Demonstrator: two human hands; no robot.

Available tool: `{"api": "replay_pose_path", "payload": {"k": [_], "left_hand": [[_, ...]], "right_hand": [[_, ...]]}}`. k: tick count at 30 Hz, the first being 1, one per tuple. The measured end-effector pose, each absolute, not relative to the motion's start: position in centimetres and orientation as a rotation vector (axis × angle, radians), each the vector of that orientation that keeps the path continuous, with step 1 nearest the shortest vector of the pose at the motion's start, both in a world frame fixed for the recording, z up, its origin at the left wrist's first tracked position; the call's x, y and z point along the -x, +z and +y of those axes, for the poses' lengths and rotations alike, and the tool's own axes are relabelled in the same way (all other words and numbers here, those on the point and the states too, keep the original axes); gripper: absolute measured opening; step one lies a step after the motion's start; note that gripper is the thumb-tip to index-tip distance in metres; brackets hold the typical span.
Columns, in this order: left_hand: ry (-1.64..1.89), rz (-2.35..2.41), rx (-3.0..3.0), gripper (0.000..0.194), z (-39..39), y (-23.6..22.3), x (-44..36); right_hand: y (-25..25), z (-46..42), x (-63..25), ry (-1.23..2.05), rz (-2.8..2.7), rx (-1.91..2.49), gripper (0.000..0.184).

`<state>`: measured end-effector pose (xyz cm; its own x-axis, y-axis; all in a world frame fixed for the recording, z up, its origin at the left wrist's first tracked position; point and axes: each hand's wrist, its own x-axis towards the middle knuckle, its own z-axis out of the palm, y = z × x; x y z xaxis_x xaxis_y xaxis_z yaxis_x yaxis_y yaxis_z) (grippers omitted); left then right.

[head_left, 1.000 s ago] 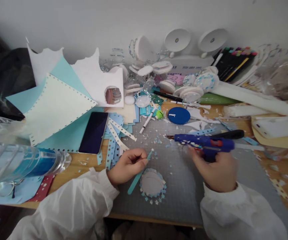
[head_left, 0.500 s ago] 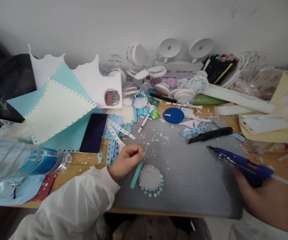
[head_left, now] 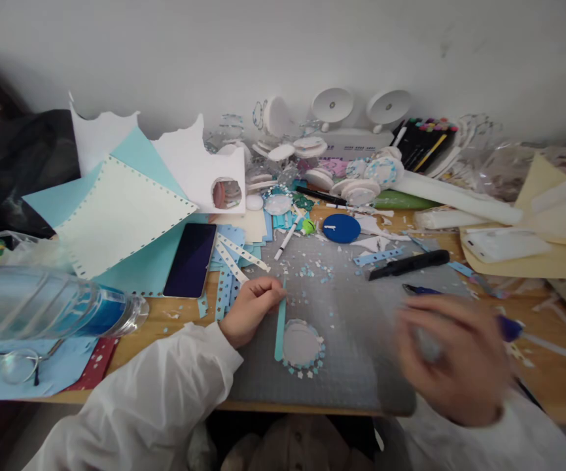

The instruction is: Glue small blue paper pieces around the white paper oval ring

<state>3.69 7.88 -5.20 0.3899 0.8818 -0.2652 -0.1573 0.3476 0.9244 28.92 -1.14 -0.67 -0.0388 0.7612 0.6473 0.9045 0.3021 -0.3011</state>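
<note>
My left hand [head_left: 256, 307] is closed, pinching the upper end of a narrow teal flat stick [head_left: 280, 333] between thumb and fingers. Beside the stick's lower part lies a round white disc [head_left: 303, 347], ringed with tiny blue and white paper stars, on the grey cutting mat [head_left: 356, 386]. My right hand [head_left: 454, 353] is blurred over the mat's right side, fingers curved and apart, with nothing visible in it. Behind that hand rests a blue glue gun [head_left: 508, 328], mostly hidden, its dark nozzle and a clear glue stick showing.
A black utility knife [head_left: 409, 265] and a blue oval lid [head_left: 341, 227] lie toward the mat's back. Loose paper stars are scattered mid-mat. At left are a phone [head_left: 190, 260], a water bottle [head_left: 52, 304] on its side and glasses [head_left: 17, 365]. White discs [head_left: 311, 146] crowd the back.
My right hand has let go of the glue gun and moved left over the mat. The teal stick in my left hand now stands more upright.
</note>
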Motion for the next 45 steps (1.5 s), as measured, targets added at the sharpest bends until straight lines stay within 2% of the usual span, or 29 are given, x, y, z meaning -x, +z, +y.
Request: {"api": "replay_pose_path", "payload": {"k": [2,4,10,15,17,22,26,35,45], "left_hand": [[0.817,0.907,-0.957,0.03,7.9,-5.1,-3.7],[0.823,0.9,-0.944,0.031,7.9,-5.0,-3.6],[0.844,0.888,-0.93,0.027,7.9,-5.2,-3.6],[0.821,0.909,-1.169,0.031,7.5,-4.7,-3.4],[0.783,0.879,-1.43,0.028,7.5,-4.4,-3.1],[0.593,0.734,-1.916,0.017,8.3,-4.2,-2.4],[0.44,0.558,-1.991,0.013,9.2,-4.3,-2.0],[0.358,0.523,-1.991,0.007,9.5,-4.0,-2.2],[0.398,0.544,-1.931,0.014,9.3,-4.0,-2.4]], "right_hand": [[-0.3,1.1,-26.0,-0.322,-2.255,1.081,0.022],[-0.2,3.3,-23.2,-0.368,-2.423,0.836,0.024],[-1.3,6.5,-20.3,-0.402,-2.446,0.626,0.018],[-3.3,6.2,-22.2,-0.145,-2.242,0.689,0.021],[-4.2,5.8,-23.0,0.083,-2.039,0.821,0.021],[-5.6,5.4,-23.9,0.752,-1.366,1.142,0.006],[-5.6,5.6,-23.9,1.045,-1.191,1.106,0.017],[-5.0,4.6,-23.7,1.322,-1.218,1.085,0.023],[-5.1,4.4,-23.5,1.311,-1.327,1.102,0.022]]}}
